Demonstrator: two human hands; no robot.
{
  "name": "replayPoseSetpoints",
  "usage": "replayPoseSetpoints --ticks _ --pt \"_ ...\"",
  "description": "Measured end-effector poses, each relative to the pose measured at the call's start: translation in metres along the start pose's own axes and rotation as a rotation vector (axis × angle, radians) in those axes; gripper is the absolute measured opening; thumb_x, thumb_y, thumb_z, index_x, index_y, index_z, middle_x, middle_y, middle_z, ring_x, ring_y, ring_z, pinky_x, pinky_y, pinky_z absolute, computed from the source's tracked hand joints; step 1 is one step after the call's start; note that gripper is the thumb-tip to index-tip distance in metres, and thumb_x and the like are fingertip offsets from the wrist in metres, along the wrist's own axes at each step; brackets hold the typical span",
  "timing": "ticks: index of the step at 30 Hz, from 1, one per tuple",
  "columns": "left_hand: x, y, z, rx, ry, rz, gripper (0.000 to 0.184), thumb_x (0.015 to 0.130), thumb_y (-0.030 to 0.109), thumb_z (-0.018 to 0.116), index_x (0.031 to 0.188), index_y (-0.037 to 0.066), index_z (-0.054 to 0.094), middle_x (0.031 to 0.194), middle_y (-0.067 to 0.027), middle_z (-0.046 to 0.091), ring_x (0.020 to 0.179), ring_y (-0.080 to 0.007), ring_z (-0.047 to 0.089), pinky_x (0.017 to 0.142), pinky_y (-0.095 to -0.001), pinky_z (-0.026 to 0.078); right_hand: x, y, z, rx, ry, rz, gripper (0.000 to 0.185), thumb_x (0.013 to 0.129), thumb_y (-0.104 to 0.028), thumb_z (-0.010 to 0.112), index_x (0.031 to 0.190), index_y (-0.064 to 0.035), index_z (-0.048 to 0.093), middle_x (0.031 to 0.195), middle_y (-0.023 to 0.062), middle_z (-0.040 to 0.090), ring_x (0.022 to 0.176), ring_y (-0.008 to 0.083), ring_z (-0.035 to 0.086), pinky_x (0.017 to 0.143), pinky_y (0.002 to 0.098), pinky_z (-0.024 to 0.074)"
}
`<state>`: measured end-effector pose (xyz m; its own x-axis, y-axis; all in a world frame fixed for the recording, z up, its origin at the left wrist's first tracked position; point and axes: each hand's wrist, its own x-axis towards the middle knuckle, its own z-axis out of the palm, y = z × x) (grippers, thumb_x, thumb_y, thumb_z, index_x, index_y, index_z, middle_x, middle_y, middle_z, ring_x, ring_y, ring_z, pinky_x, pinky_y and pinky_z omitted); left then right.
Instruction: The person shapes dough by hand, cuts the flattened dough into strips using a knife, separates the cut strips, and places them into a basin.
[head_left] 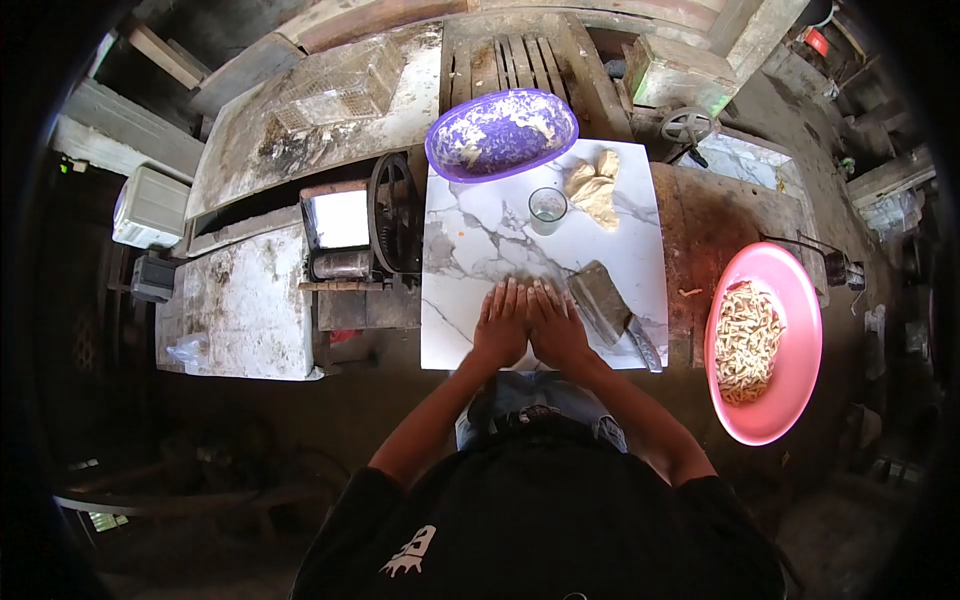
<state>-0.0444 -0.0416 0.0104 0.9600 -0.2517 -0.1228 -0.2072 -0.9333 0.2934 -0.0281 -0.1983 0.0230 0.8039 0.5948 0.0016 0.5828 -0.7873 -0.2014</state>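
My left hand (502,322) and my right hand (555,322) lie side by side, palms down, on the white marble-patterned board (455,335). Their fingers are stretched out and nothing shows in them; whatever is under the palms is hidden. Just right of my right hand a cleaver (600,300) rests flat, its handle pointing to the board's front right corner. Farther back stand a clear glass (548,211) and, beside it, a lump of pale dough (594,188). A purple basin (500,165), smeared with dough inside, sits at the board's back edge.
To the right is a pink basin (795,345) holding many short dough strips (747,340). On the left stands a roller machine (343,235) with a large wheel (394,212). Behind it a wire crate (345,85) sits on a stained tabletop. Another handwheel (687,126) is at the back right.
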Motion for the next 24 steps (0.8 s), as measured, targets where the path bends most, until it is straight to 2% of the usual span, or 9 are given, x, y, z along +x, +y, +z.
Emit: replayPoseSetpoints --ticks 5,7,10,12,13,16,18,20,24 --pt "0.021 -0.022 -0.006 -0.037 -0.083 0.096 0.066 0.094 0.031 0.044 0.147 -0.002 0.024 0.156 -0.0229 0.014 0.146 -0.0389 0.01 0.117 -0.0515 0.01 0.018 0.009 0.001 0.01 -0.002 0.011 0.064 0.087 -0.019 0.052 0.144 0.0019 0.031 0.15 0.0219 0.03 0.143 0.0344 0.023 0.115 0.0535 0.0173" --pt "0.017 -0.027 -0.011 -0.041 -0.013 0.119 0.064 0.093 0.03 0.047 0.145 -0.002 0.028 0.154 -0.0239 0.021 0.145 -0.0374 0.017 0.117 -0.0506 0.014 0.024 0.017 -0.005 -0.015 -0.038 -0.016 0.063 0.088 -0.017 0.051 0.144 0.002 0.03 0.15 0.0232 0.03 0.143 0.0357 0.024 0.115 0.0534 0.0171" --pt "0.009 -0.028 -0.029 -0.283 0.04 0.118 0.059 0.093 0.025 0.05 0.143 -0.002 0.034 0.15 -0.0243 0.03 0.142 -0.0346 0.025 0.116 -0.0477 0.019 0.021 0.025 -0.023 0.451 -0.021 0.127 0.059 0.088 -0.008 0.05 0.142 0.0027 0.032 0.147 0.0255 0.035 0.137 0.0358 0.035 0.116 0.0485 0.0202" --pt "-0.001 -0.018 -0.046 -0.576 -0.065 -0.035 0.055 0.09 0.018 0.052 0.139 -0.004 0.037 0.147 -0.0242 0.037 0.14 -0.0317 0.031 0.116 -0.0452 0.022 0.013 0.034 -0.01 0.489 0.008 0.125 0.058 0.087 -0.008 0.051 0.142 0.0027 0.034 0.146 0.0245 0.037 0.137 0.0342 0.036 0.115 0.0477 0.0226" --pt "-0.006 -0.017 -0.034 -0.575 -0.064 -0.036 0.055 0.09 0.018 0.052 0.139 -0.004 0.037 0.147 -0.0242 0.037 0.14 -0.0317 0.031 0.116 -0.0452 0.022 0.011 0.034 -0.008 0.525 0.037 0.12 0.058 0.085 -0.007 0.052 0.141 0.0026 0.036 0.145 0.0235 0.039 0.136 0.0327 0.038 0.114 0.0469 0.025" --pt "-0.025 0.006 0.002 -0.291 -0.025 0.078 0.059 0.088 0.017 0.051 0.14 -0.006 0.035 0.147 -0.0244 0.035 0.141 -0.0332 0.029 0.116 -0.0452 0.023 -0.009 0.013 -0.01 0.403 -0.06 0.058 0.056 0.084 -0.009 0.051 0.137 0.0044 0.04 0.143 0.0252 0.041 0.135 0.0349 0.04 0.113 0.0465 0.0279" --pt "-0.036 0.025 0.01 -0.034 0.127 0.082 0.064 0.086 0.018 0.05 0.142 -0.007 0.032 0.147 -0.0246 0.035 0.142 -0.0351 0.027 0.116 -0.0453 0.022 -0.019 -0.008 -0.012 0.339 0.015 0.023 0.055 0.085 -0.01 0.05 0.137 0.0048 0.04 0.143 0.0254 0.04 0.136 0.0357 0.037 0.115 0.0461 0.0255" --pt "-0.041 0.029 0.005 -0.005 0.102 0.073 0.065 0.087 0.019 0.049 0.143 -0.007 0.031 0.148 -0.0245 0.033 0.142 -0.0357 0.027 0.117 -0.0453 0.02 -0.026 -0.014 0.004 0.187 0.09 -0.015 0.055 0.086 -0.015 0.05 0.135 0.007 0.04 0.143 0.028 0.039 0.139 0.0378 0.032 0.116 0.0453 0.0226" --pt "-0.037 0.02 0.008 0.04 0.074 0.064 0.065 0.087 0.02 0.046 0.144 -0.006 0.029 0.15 -0.0236 0.03 0.143 -0.0354 0.025 0.118 -0.0455 0.017 -0.019 -0.016 -0.003 0.164 0.099 0.005 0.056 0.086 -0.015 0.048 0.136 0.0079 0.039 0.14 0.0271 0.042 0.136 0.0386 0.037 0.115 0.046 0.0255"
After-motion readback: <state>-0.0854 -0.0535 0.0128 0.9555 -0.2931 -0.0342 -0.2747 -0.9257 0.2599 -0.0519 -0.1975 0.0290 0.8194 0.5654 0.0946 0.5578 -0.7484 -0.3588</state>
